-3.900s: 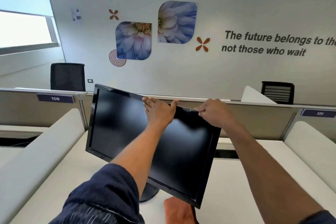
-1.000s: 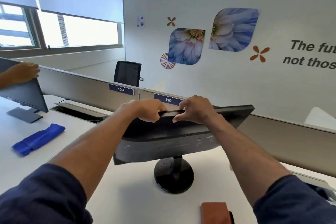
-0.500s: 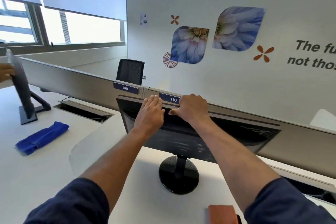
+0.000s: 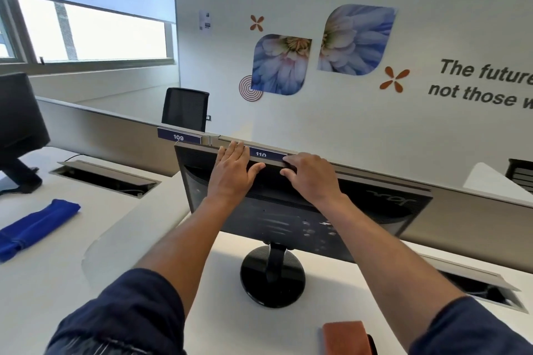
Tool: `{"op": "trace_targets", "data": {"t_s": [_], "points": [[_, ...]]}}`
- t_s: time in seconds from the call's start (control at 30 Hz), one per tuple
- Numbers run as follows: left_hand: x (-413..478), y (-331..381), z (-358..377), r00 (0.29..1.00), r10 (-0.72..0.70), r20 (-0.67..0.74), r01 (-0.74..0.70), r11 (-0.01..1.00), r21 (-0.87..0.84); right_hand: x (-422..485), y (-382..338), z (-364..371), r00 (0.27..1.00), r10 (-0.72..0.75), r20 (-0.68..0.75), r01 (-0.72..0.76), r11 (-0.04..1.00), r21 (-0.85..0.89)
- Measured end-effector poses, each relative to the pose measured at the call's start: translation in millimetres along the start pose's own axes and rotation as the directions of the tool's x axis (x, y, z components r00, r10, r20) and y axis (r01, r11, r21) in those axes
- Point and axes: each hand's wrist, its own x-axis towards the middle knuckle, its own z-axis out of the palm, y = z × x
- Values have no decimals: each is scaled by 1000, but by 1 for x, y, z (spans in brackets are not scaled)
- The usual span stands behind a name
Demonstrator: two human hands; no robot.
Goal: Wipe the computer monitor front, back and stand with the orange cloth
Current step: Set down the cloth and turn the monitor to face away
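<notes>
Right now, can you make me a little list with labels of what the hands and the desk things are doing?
monitor: back side faces the camera, standing on its round black stand
left hand: flat on the monitor's top back, holding nothing
right hand: fingers curled on the monitor's top edge, no cloth in it
orange cloth: folded on the white desk, near the bottom edge, untouched
blue cloth: on the desk, far left
second monitor: at left edge
</notes>
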Motion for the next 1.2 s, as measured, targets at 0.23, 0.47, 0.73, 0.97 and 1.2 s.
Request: {"op": "trace_targets", "data": {"t_s": [0.23, 0.47, 0.73, 0.97, 1.2], "points": [[29, -16, 4, 997, 31, 67, -29, 999, -32, 6, 1, 20, 995, 20, -100, -18, 1000, 25], [54, -26, 15, 993, -16, 115, 24, 998, -65, 35, 7, 32, 995, 82, -47, -81, 996, 27], [85, -18, 46, 994, -6, 111, 15, 996, -83, 54, 36, 38, 986, 166, 11, -166, 981, 102], [99, -25, 61, 994, -41, 100, 53, 991, -121, 73, 39, 49, 967, 248, 55, -253, 960, 117], [116, -22, 69, 994, 15, 106, -13, 1000, -16, 80, 46, 59, 943, 332, 36, -334, 934, 129]]}}
